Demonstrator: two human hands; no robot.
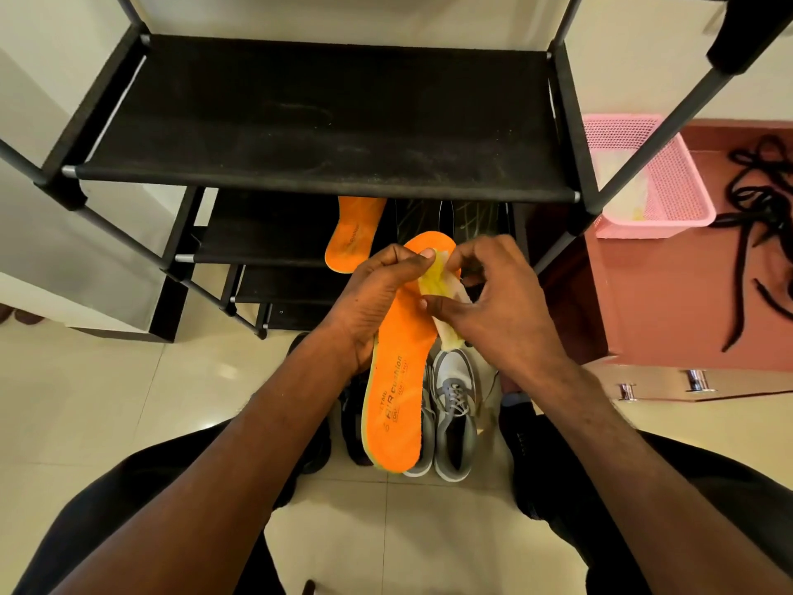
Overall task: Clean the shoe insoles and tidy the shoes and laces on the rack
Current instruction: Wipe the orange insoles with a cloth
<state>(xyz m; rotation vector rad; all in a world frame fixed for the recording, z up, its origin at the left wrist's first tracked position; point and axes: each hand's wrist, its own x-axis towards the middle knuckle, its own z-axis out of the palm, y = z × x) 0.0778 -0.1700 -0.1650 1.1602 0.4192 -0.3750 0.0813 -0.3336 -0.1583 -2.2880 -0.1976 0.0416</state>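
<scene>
Left hand (377, 294) grip curled round orange insole (399, 380), thumb on top, right hand (493, 302) grip pinching yellow cloth (437, 281) against the insole's toe end

Glossy cream floor tiles (107, 401), pale wall (429, 19), reddish-brown furniture (669, 302)

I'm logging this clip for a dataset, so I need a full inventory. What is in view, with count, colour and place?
shoe rack: one, black, ahead against the wall.
held insole: one, orange, in the left hand, above the shoes.
second insole: one, orange, on a lower shelf.
cloth: one, yellow-white, pressed on the held insole.
grey shoes: one pair, grey and white, on the floor.
dark shoes: at least one, black, left of the grey pair.
basket: one, pink, right of the rack.
laces: a tangle, black, far right.
left hand: grips the insole.
right hand: pinches the cloth.
</scene>
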